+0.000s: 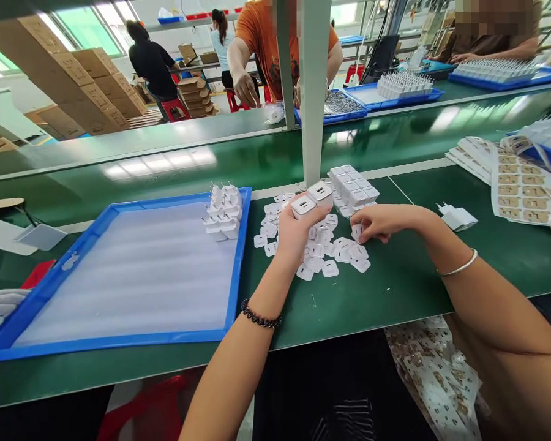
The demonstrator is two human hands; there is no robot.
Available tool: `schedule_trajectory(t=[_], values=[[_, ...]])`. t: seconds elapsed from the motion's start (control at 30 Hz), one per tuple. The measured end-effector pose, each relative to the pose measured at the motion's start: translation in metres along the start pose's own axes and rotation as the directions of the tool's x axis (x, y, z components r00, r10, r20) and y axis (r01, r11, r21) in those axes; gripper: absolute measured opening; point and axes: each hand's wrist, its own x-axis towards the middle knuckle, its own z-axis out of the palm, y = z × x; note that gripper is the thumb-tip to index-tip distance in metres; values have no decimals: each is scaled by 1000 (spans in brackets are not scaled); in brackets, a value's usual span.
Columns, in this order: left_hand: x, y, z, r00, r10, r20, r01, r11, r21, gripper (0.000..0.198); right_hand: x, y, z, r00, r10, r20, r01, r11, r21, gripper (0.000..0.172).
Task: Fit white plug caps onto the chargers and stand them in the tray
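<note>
My left hand [294, 236] is closed around two white USB charger heads [303, 207], their port faces turned up. My right hand [383, 222], to the right, pinches a small white face plate [357, 232] between thumb and fingers. Below and around both hands spreads a loose pile of similar white plates [329, 268], some with a dark slot. Just behind the hands stands a tight block of white chargers [352, 182]. A single charger with two pins [459, 217] lies on the green bench, to the right of my right hand.
A blue-rimmed tray [142, 338] lies at left, with several pinned chargers [223, 211] in its far right corner. A white post [312, 92] rises behind my hands. Label sheets [518, 184] lie at right. Across the conveyor, a co-worker in orange [261, 37] stands near more blue trays [395, 98].
</note>
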Motion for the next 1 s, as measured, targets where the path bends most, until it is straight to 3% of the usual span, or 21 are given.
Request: schedule_trajectory(t=[0.13,0.27,0.37,0.47,0.53,0.67,0.73,0.87,1.0], values=[[1,2,-2,999,-34,8,34,999,37,30,-5,-2,-6,978,-133,-160,140,990,33,21],[1,0,-5,977,-125,174,103,986,134,31,-11,-12,-3,872,-208,-443,340,909,243,31],[0,-3,-4,961,-142,236,91,972,214,34,-10,-19,3,823,-250,-510,462,816,347,34],[1,-6,-5,971,-60,230,1,969,249,33,-5,-23,9,802,-267,-534,528,735,426,27],[3,-8,-6,977,9,215,-62,969,240,35,-4,-24,10,761,-232,-605,580,661,476,24],[6,-11,-9,968,186,169,-227,936,269,40,-10,-24,9,597,-133,-791,704,560,437,31],[6,-12,-10,955,254,152,-288,912,292,41,-16,-26,7,545,-117,-830,734,545,405,28],[5,-14,-10,955,274,117,-297,908,296,38,-24,-32,7,598,-119,-792,708,542,453,28],[6,-14,-11,973,223,55,-229,945,233,39,-20,-33,8,649,-43,-759,612,622,488,30]])
